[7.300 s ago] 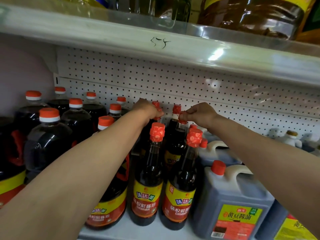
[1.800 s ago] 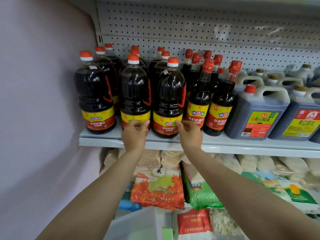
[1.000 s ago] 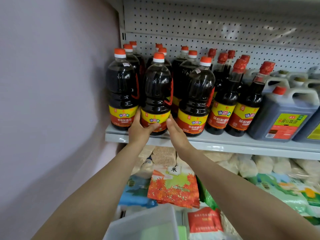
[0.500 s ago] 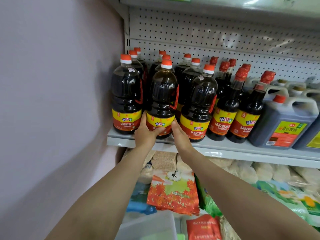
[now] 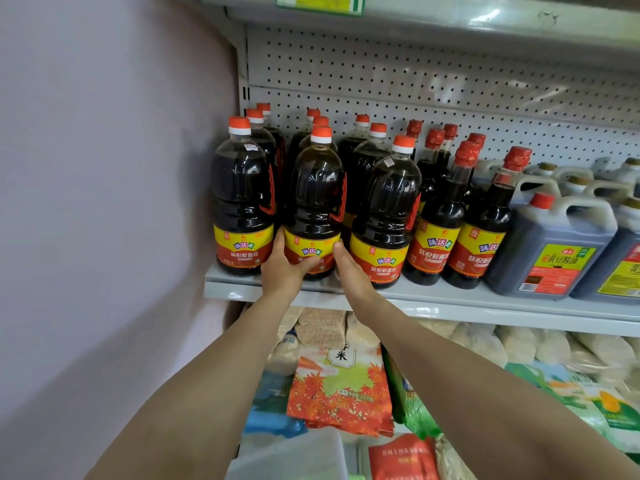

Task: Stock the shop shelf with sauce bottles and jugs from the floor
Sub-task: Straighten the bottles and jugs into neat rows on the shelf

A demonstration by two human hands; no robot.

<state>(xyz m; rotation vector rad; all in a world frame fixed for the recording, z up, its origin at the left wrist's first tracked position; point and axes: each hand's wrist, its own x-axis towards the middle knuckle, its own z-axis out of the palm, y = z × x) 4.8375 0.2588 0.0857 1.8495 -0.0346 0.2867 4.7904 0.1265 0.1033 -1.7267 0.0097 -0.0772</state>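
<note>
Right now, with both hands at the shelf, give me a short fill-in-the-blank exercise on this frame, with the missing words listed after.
1. Both hands are on the ______ of the three front big sauce bottles.
2. The left hand wraps the bottle's ______ label.
3. The grey jug with the red cap stands to the ______ of the slim bottles.
4. The orange bag lies ______ the shelf.

Missing words: middle; yellow-and-red; right; below

Moved both hands off the thin bottle tops onto the big dark plastic sauce bottle with the orange cap, left hand gripping, right hand flat.
</note>
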